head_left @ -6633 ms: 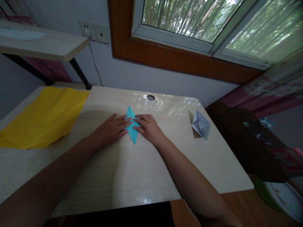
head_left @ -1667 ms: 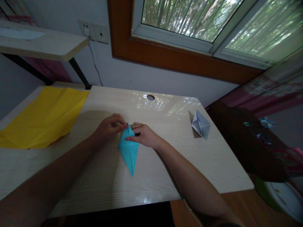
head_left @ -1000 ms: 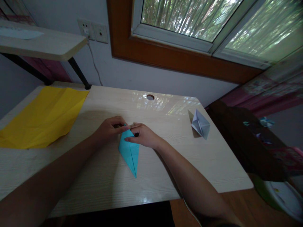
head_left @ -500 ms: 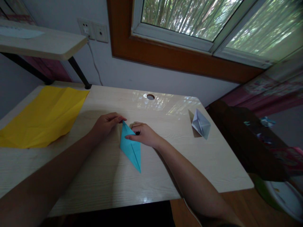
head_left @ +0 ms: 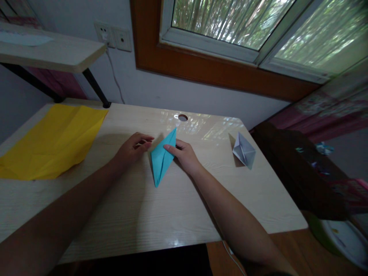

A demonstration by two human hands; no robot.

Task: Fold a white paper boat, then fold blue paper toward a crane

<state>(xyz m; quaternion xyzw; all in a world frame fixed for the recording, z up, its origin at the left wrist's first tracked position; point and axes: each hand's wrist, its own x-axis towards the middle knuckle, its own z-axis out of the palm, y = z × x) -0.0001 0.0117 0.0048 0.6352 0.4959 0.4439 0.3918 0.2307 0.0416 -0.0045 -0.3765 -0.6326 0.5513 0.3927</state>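
Observation:
A folded blue paper (head_left: 161, 161), a long pointed kite shape, lies tilted on the light wooden table (head_left: 138, 207), its far tip toward the cable hole and its near tip toward me. My right hand (head_left: 184, 154) pinches its right edge between thumb and fingers. My left hand (head_left: 132, 147) rests on the table just left of the paper with fingers loosely spread, and I cannot tell whether its fingertips touch the paper's edge.
A creased yellow sheet (head_left: 51, 140) covers the table's left part. A folded grey-white paper boat (head_left: 243, 151) stands near the right edge. A round cable hole (head_left: 183, 117) is at the back. A raised shelf (head_left: 48, 53) overhangs the far left; a dark chair (head_left: 299, 172) sits right.
The blue paper has been turned and shifted: its far tip now leans right toward the hole. My right hand has moved to its right edge, and my left hand has released the tip.

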